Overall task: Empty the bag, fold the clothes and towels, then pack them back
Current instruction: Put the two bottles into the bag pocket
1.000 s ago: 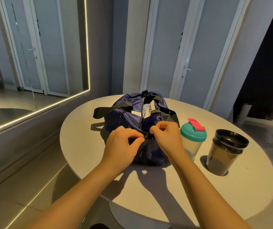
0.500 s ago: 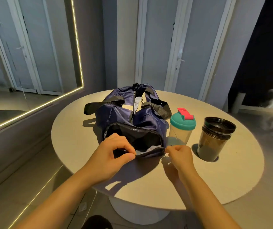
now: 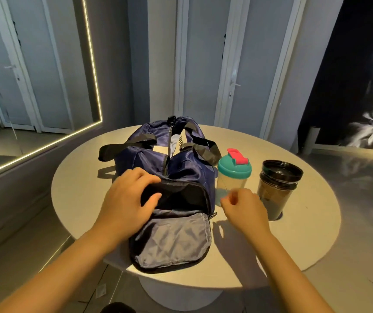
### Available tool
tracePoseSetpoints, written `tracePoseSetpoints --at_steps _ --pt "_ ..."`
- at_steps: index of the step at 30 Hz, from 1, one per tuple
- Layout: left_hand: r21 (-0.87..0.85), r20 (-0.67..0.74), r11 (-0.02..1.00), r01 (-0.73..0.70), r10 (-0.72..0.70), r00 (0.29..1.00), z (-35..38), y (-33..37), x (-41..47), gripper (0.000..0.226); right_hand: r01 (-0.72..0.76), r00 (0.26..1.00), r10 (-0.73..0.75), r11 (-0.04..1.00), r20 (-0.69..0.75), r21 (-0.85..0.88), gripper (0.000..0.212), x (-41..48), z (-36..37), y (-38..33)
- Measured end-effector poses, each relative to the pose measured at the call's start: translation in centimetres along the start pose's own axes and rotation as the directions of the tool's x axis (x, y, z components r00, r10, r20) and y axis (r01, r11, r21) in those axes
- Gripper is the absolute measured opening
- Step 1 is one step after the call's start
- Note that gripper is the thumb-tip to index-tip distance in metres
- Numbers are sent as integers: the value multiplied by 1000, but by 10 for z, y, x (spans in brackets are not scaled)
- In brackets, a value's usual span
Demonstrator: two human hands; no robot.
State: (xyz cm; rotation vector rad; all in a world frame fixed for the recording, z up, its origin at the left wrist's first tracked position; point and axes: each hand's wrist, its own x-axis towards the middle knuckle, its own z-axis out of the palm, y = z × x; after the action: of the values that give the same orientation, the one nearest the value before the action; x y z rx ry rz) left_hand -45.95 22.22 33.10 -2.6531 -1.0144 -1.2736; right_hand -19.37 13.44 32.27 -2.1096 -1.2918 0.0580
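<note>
A navy duffel bag [image 3: 187,168] with black straps lies on the round white table [image 3: 305,233]. Its near end pocket is unzipped, and the flap [image 3: 172,242] lies flat on the table with its grey lining up. The dark pocket opening [image 3: 181,195] faces me. My left hand [image 3: 124,199] rests on the upper left rim of that opening, fingers laid over the bag and thumb at the opening's edge. My right hand [image 3: 242,211] hovers right of the bag with its fingers curled; it is blurred and holds nothing I can see. White cloth [image 3: 177,141] shows through the top zip.
A clear shaker bottle with a teal lid and red cap [image 3: 234,175] stands just right of the bag. A dark tumbler [image 3: 278,188] stands further right. A lit mirror [image 3: 34,86] is on the left wall, doors behind the table.
The end flap has been zipped open and dropped flat on the table. My left hand moved up to the opening's rim. My right hand let go and lifted to the right.
</note>
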Motion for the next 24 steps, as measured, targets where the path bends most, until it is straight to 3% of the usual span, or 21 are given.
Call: tracePoseSetpoints --at_steps 2,4,6,9,12,15,20,24 --pt "193 -65 981 -1 14 998 2 -17 9 32 129 976 -134 991 -172 -35 6 3 -22 -12" --pt "284 -25 959 -6 14 1000 6 -32 16 43 230 926 -252 967 -281 -109 28 17 -36 -23" --pt "306 25 952 -27 20 999 9 -38 22 47 259 916 -316 937 -247 -236 48 39 -39 -28" --pt "265 29 963 -50 44 999 9 -32 31 32 190 960 -252 905 -120 -382 69 71 -24 -27" --pt "84 -3 995 46 -46 999 6 -21 35 12 100 987 -134 945 -89 -312 73 83 -2 -21" --pt "-57 -48 991 121 -124 991 1 -16 40 11 94 977 -137 964 -162 -247 70 82 7 -14" --pt "-49 -162 991 121 -127 979 -5 -6 63 14 185 966 -220 955 -135 -230 68 71 -4 -9" --pt "-56 -143 990 129 -136 980 -1 3 86 17 194 939 -227 970 -259 -147 69 43 -36 -11"
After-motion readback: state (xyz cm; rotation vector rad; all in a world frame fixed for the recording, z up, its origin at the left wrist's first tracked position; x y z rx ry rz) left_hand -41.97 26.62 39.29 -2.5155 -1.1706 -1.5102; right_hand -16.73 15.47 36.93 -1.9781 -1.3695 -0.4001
